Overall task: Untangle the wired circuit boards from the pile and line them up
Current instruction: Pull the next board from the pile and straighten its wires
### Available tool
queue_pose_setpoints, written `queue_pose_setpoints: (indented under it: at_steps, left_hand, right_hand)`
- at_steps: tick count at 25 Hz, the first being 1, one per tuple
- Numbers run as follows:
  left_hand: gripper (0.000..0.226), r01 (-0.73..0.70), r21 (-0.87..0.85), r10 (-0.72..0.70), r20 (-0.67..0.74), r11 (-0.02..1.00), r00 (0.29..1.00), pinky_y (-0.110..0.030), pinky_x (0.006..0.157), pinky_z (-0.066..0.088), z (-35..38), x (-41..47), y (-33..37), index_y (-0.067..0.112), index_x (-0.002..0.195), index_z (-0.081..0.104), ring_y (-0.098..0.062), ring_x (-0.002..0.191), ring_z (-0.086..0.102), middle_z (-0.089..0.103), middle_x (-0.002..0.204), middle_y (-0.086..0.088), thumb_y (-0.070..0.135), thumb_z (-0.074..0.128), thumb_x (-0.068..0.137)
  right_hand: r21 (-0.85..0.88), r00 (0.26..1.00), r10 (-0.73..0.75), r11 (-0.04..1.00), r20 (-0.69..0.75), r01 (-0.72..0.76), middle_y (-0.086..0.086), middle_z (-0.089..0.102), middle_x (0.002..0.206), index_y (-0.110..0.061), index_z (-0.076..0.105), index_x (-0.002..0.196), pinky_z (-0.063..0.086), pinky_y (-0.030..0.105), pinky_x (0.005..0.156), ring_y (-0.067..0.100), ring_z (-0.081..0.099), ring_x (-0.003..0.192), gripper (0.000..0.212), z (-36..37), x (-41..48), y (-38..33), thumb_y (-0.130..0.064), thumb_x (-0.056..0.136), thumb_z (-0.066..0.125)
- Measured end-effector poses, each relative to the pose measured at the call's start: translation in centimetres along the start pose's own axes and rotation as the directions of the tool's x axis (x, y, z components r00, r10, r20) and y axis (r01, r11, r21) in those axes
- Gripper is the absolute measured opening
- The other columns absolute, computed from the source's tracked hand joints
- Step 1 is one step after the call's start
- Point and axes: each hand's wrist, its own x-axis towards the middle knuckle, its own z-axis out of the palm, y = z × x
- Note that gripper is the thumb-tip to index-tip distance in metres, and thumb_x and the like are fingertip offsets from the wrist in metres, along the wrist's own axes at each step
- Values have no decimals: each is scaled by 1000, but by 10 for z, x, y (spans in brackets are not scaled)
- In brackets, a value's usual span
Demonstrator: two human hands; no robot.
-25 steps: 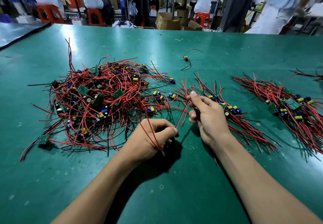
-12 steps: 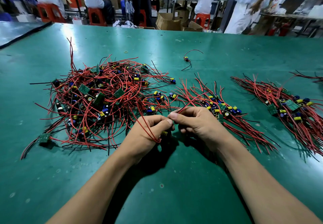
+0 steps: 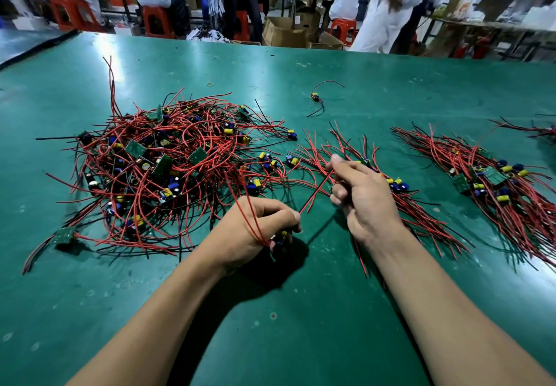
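Observation:
A tangled pile (image 3: 168,169) of small green circuit boards with red and black wires lies on the left of the green table (image 3: 270,340). My left hand (image 3: 252,232) grips a small board (image 3: 281,236) near the pile's front edge, with a red wire looped over its knuckles. My right hand (image 3: 364,196) pinches a red wire (image 3: 314,194) that runs down to the left hand. Under and behind the right hand lies a lined-up group of boards (image 3: 397,187). A second lined-up group (image 3: 493,178) lies further right.
A single loose board (image 3: 316,98) with wires lies at the middle back of the table. A small yellow rubber band (image 3: 210,84) lies behind the pile. More wires (image 3: 538,129) show at the far right edge. People, red stools and cardboard boxes fill the space beyond the table.
My right hand has moved up and to the right, away from my left hand, drawing a red wire out straight. My left hand has kept its grip in about the same place.

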Motion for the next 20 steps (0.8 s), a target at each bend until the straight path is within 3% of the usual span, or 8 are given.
queue_pose_setpoints:
  at_steps: [5,10,13,16,20]
  left_hand:
    - [19,15,-37,-15,-13,999,1000,-28,61,41,1,1,-2,15,65,74,-15,60,55,64,63,-5,29,66,76]
    - [20,17,-25,-18,-35,1000,999,-26,59,40,1,2,-5,15,67,75,-12,58,54,63,61,-2,30,66,77]
    - [18,15,-66,-18,-58,998,998,-27,59,42,2,1,-5,14,67,74,-15,58,56,65,61,-3,26,67,78]
    - [18,29,-188,-49,-101,982,994,-29,59,42,3,1,-7,10,71,73,-22,56,58,64,62,-7,17,69,87]
    - [18,55,-292,-106,-161,955,981,-25,56,50,5,2,-5,5,78,71,-20,53,64,69,66,-10,13,62,92]
  right_hand:
    - [141,993,118,983,24,-120,-7,45,52,-12,52,73,22,18,35,4,27,33,25,1,2,-6,-19,95,62]
    - [-23,994,-88,996,-57,87,2,51,68,-14,51,68,22,19,40,7,28,37,31,-2,1,-2,-13,90,72]
    - [-40,998,-60,997,-16,59,-6,47,60,-9,61,81,27,19,41,7,34,39,27,-4,-1,-2,-29,82,79]
    - [-46,999,-36,998,-17,36,-6,47,64,-8,69,88,29,20,43,8,37,43,49,-6,-1,-5,-51,67,79]
    - [-78,999,-28,997,-17,27,-8,52,64,-15,74,78,32,19,44,8,40,44,43,-5,-2,-3,-58,81,70]
